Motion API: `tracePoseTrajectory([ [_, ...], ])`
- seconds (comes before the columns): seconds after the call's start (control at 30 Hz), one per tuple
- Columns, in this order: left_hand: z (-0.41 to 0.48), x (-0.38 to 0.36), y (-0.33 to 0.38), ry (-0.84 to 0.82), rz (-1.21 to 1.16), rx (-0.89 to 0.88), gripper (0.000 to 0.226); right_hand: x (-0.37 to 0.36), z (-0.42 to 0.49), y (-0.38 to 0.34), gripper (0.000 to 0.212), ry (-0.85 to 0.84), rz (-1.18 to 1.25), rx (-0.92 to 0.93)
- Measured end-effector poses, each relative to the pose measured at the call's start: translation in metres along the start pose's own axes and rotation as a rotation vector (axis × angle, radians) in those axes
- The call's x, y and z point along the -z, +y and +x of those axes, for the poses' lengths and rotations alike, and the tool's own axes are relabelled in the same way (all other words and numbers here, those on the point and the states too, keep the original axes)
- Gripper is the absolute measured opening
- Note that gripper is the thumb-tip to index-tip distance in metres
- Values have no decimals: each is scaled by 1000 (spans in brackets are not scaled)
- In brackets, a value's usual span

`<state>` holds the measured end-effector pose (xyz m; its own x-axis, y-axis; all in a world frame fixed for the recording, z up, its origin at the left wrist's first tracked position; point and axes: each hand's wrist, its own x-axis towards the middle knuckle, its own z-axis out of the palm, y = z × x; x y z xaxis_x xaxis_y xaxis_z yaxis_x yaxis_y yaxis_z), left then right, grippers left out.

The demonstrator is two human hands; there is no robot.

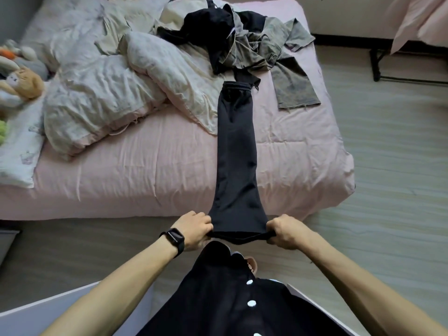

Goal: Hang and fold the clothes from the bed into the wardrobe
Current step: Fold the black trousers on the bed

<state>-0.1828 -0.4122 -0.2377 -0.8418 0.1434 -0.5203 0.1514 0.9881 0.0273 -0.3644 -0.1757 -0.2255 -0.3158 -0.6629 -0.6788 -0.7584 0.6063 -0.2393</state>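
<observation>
A pair of black trousers (236, 151) lies stretched in one long, narrow strip across the pink sheet of the bed (135, 170), legs laid one on the other. Its gathered elastic waistband sits at the far end, touching the pile of clothes (244, 37), and its hems hang over the near edge of the mattress. The cloth is matte, dark and mostly smooth, with a few soft creases along its length. The left hand (194, 230) grips the left corner of the hem, fingers curled round the fabric; the right hand (282, 230) grips the right corner the same way, so the hem is pulled taut between them. The pile is a tangle of black and grey-olive garments. A rumpled cream duvet (101, 93) lies to the left, with soft toys (21, 78) at the far left edge.
</observation>
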Motion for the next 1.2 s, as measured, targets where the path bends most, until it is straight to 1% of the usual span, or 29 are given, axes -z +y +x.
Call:
tracePoseTrajectory([
  [0.1,17,27,-27,80,-119,131,27,39,13,14,18,120,119,-31],
  [0.17,31,49,-51,164,-292,249,22,65,25,27,17,210,213,-65],
  [0.23,47,73,-77,271,-441,385,17,92,44,37,15,356,256,-65],
  [0.3,72,95,-106,385,-468,480,17,122,73,46,17,551,256,-58],
  [0.33,80,103,-114,428,-471,503,17,131,83,47,17,616,240,-46],
  [0.37,93,114,-128,463,-482,523,18,145,97,49,17,640,229,-41],
  [0.43,122,129,-157,512,-505,574,18,170,128,58,17,628,257,-67],
  [0.5,143,135,-179,475,-515,624,23,184,149,65,20,618,286,-90],
  [0.57,183,139,-220,431,-453,635,27,211,193,82,22,609,286,-127],
  [0.67,239,138,-267,357,-341,627,34,240,253,102,25,547,234,-155],
  [0.73,277,134,-296,314,-311,588,35,258,294,114,28,503,174,-161],
  [0.8,313,130,-325,314,-299,558,35,274,334,127,29,497,133,-167],
  [0.93,374,118,-375,321,-338,558,34,296,399,148,30,478,66,-225],
  [1.07,445,100,-423,321,-342,568,34,309,471,174,27,512,91,-253],
  [1.2,505,82,-459,359,-320,637,32,322,538,199,25,616,180,-265],
])
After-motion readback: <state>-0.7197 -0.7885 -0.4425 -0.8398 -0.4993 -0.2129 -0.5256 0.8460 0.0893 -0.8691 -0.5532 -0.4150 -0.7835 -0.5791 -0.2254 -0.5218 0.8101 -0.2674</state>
